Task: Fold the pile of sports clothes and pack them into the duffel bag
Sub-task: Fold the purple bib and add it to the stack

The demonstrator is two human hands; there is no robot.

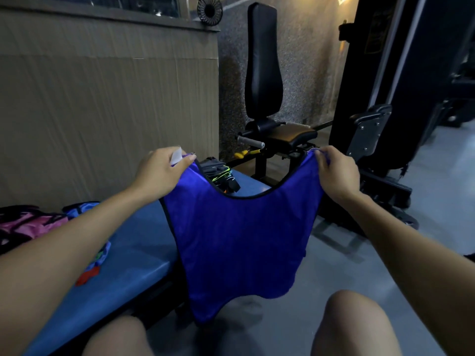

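Note:
A blue sleeveless sports top (239, 240) with black trim hangs spread in the air in front of me, its hem down by my knees. My left hand (160, 170) pinches its left shoulder strap, where a white label sticks up. My right hand (336, 170) pinches the right shoulder strap. A pink and black duffel bag (28, 224) lies at the far left on the blue padded bench (133, 255). Loose colourful clothes (99, 258) lie on the bench under my left forearm. A stack of dark clothes (221, 173) sits at the bench's far end, behind the top.
A black gym machine with an upright back pad (262, 62) stands just beyond the bench. A dark machine frame (372, 129) rises at the right. A corrugated wall panel (102, 104) runs along the left. Grey floor (424, 201) lies to the right.

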